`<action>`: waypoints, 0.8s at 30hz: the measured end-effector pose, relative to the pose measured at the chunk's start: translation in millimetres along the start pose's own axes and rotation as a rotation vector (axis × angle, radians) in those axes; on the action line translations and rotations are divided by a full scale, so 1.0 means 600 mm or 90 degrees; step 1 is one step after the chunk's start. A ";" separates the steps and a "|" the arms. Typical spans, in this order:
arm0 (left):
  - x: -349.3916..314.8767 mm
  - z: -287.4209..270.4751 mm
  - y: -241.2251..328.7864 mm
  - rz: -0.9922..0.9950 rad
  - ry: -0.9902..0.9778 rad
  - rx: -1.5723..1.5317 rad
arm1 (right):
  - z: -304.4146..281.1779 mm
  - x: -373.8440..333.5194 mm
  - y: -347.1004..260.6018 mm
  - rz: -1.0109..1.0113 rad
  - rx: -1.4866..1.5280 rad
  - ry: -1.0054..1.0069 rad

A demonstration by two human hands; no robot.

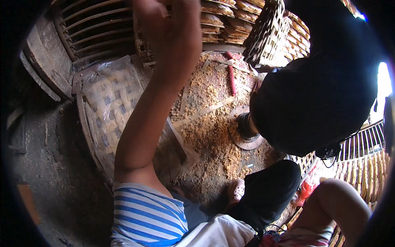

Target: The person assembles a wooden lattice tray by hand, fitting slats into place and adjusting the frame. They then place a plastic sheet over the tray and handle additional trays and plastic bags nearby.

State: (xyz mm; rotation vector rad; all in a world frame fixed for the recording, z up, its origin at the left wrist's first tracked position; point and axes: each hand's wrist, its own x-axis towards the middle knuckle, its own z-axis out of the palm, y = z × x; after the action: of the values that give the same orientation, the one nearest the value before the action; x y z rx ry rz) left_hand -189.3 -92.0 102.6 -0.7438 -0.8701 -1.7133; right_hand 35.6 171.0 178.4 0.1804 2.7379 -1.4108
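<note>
Dim, warm light overall; blown-out glare at three o'clock. Black fisheye vignette rings the frame, edges bend, and the raised left hand (173, 29) is blurred.

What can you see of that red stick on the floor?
The red stick is thin and long, and looks dusty. It lies flat on the sawdust floor, pointing roughly up and down in the picture, among pale wood strips. A stack of racks stands just to its right. No hand touches it.
</note>
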 end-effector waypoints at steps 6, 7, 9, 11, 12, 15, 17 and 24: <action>-0.123 -0.054 -0.164 -0.429 -0.114 0.213 | 0.132 0.251 0.119 0.262 0.612 0.108; -0.146 -0.044 -0.176 -0.548 -0.084 0.189 | 0.149 0.288 0.155 0.289 0.670 0.158; -0.174 -0.048 -0.202 -0.650 -0.090 0.195 | 0.192 0.363 0.232 0.312 0.753 0.236; -0.192 -0.058 -0.226 -0.715 -0.095 0.222 | 0.229 0.429 0.301 0.287 0.794 0.317; -0.202 -0.065 -0.238 -0.723 -0.116 0.247 | 0.235 0.453 0.320 0.296 0.815 0.335; -0.229 -0.071 -0.267 -0.737 -0.137 0.280 | 0.243 0.493 0.358 0.320 0.899 0.353; -0.241 -0.073 -0.292 -0.716 -0.127 0.293 | 0.245 0.508 0.376 0.316 0.986 0.304; -0.260 -0.026 -0.380 -0.658 -0.184 0.286 | 0.196 0.573 0.441 0.206 0.984 0.220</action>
State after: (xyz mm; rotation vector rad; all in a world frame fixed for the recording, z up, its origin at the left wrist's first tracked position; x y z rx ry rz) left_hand -365.2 21.8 -78.2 -0.2072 -1.9987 -2.1530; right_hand -271.6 254.2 -138.8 0.8633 0.9780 -3.0590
